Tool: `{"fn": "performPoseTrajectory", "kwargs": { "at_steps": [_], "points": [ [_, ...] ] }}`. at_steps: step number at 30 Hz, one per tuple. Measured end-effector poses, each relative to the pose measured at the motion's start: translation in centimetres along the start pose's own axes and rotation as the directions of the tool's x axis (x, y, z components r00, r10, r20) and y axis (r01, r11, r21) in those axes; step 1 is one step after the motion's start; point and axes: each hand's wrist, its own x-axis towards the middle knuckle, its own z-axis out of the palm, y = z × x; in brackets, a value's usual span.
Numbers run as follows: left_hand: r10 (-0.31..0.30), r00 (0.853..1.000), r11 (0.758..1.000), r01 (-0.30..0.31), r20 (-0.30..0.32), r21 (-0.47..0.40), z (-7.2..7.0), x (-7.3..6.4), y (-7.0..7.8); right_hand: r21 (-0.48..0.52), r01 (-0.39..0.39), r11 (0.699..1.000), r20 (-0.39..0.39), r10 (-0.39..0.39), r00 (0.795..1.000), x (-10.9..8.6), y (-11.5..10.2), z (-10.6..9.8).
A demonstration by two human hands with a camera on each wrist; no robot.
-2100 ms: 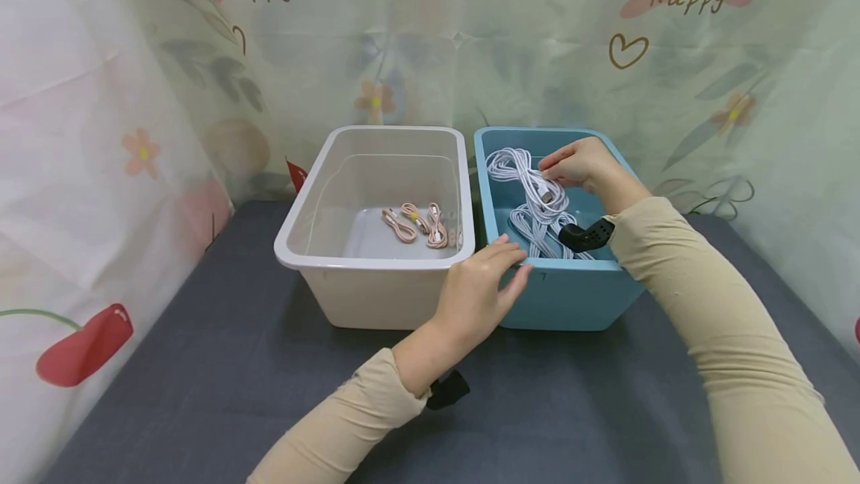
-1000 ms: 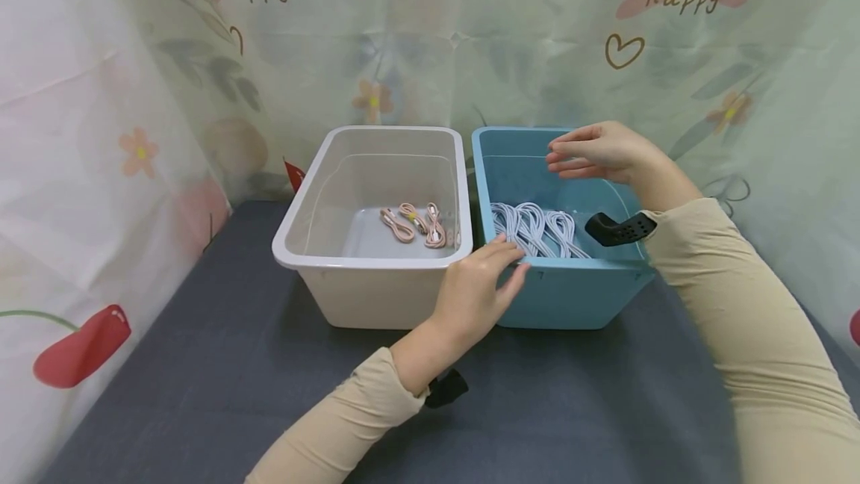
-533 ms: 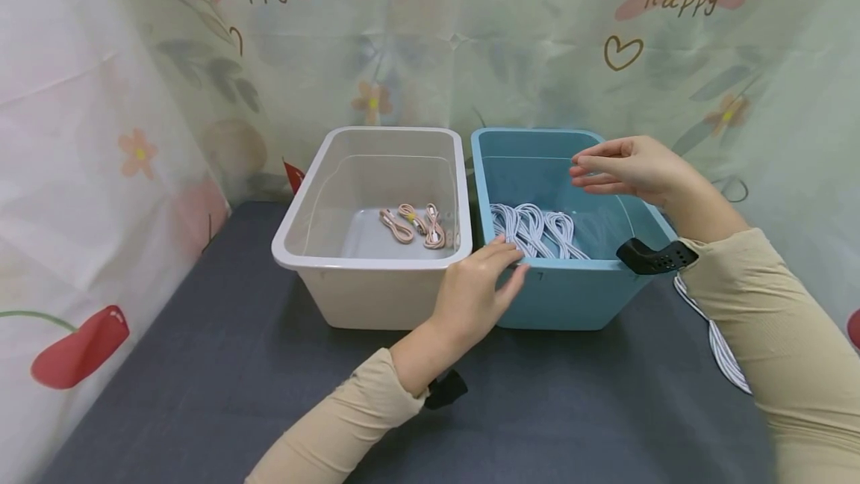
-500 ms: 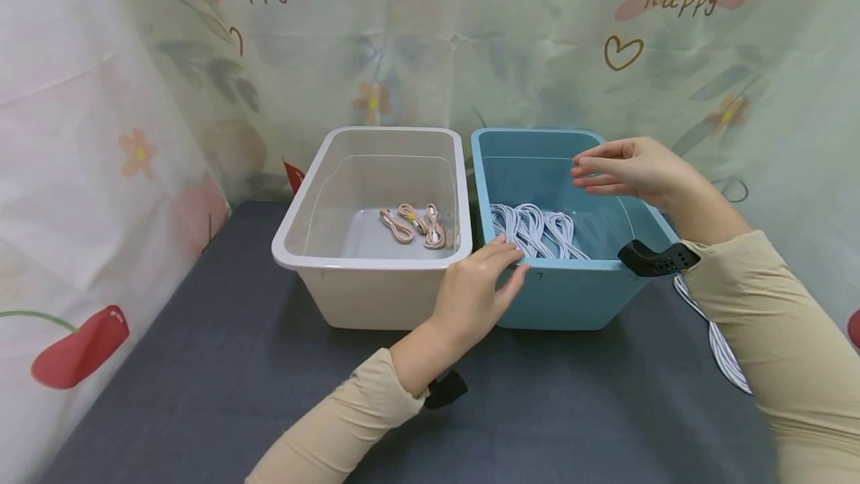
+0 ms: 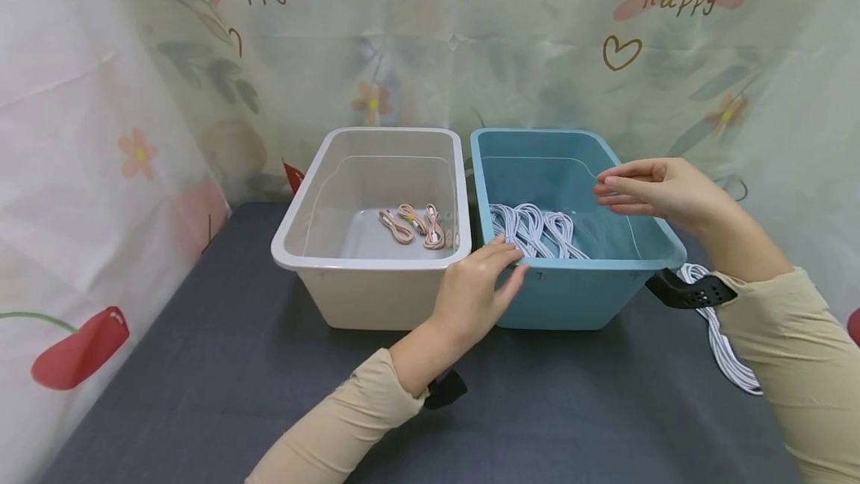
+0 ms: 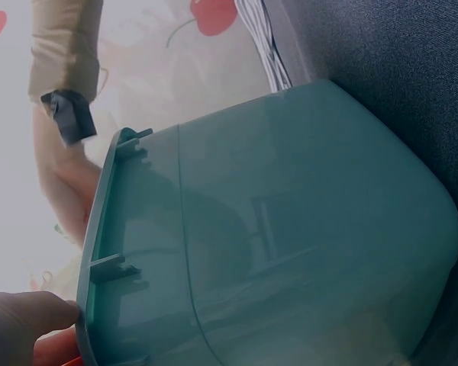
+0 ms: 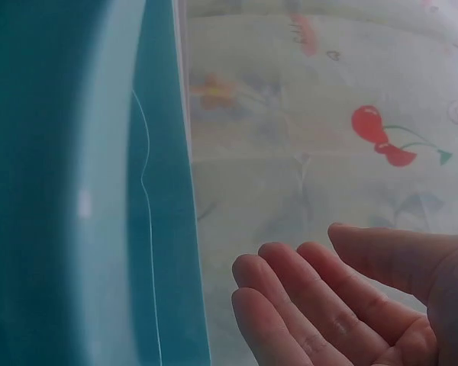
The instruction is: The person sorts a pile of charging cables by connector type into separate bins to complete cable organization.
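Note:
The blue bin (image 5: 578, 297) holds several coiled white cables (image 5: 531, 228) on its floor, bunched to the left. My left hand (image 5: 473, 290) grips the bin's near-left rim, its thumb on the outside and fingers over the edge. In the left wrist view, the thumb (image 6: 46, 313) touches the rim; most of the fingers are hidden. Above the bin's right side, my right hand (image 5: 661, 189) holds nothing, its fingers extended and loosely bent. The right wrist view shows its palm and fingers (image 7: 320, 320) next to the bin wall (image 7: 107, 229).
A beige bin (image 5: 376, 297) stands left of the blue one, with 3 small pinkish cable bundles (image 5: 434, 226) inside. More white cable (image 5: 725, 353) lies on the dark tabletop (image 5: 571, 409) at right, partly behind the right forearm. Printed curtains (image 5: 430, 58) hang behind.
The right hand has let go of a coiled white cable into the blue bin, then moved right towards the bin's edge. The cable on the table is more exposed. The left hand stays put.

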Motion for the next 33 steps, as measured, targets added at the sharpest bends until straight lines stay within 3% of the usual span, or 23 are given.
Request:
{"fn": "performPoseTrajectory", "kwargs": {
  "at_steps": [11, 18, 21, 23, 26, 30, 33],
  "points": [
    [0.001, 1.0, 1.0, -0.001, 0.0, 0.003, 0.0, 0.0, 0.0, 0.149, 0.034, 0.988, -0.035, -0.029, 0.999, -2.5, 3.1, -1.2],
    [-0.009, 1.0, 1.0, 0.009, 0.01, 0.001, 0.0, 0.1, -0.1, 0.386, 0.104, 0.917, -0.102, -0.07, 0.992, -4.1, 5.7, -1.9],
    [-0.013, 1.0, 1.0, 0.013, 0.011, -0.002, 0.0, 0.1, -0.1, 0.439, 0.138, 0.888, -0.149, -0.079, 0.986, -4.7, 6.8, -2.1],
    [-0.011, 1.0, 1.0, 0.011, 0.011, 0.0, 0.0, 0.1, -0.1, 0.464, 0.149, 0.873, -0.175, -0.075, 0.982, -5.2, 7.6, -2.4],
    [-0.011, 1.0, 1.0, 0.011, 0.006, -0.002, 0.0, 0.1, -0.1, 0.455, 0.145, 0.878, -0.204, -0.056, 0.977, -5.8, 8.9, -2.7],
    [-0.009, 1.0, 1.0, 0.009, -0.003, -0.007, 0.0, 0.0, -0.1, 0.447, 0.123, 0.886, -0.211, -0.029, 0.977, -6.6, 11.2, -3.3],
    [-0.007, 1.0, 1.0, 0.007, -0.003, -0.003, 0.1, 0.0, -0.2, 0.477, 0.115, 0.872, -0.203, -0.018, 0.979, -7.1, 13.1, -3.6]
  ]
}}
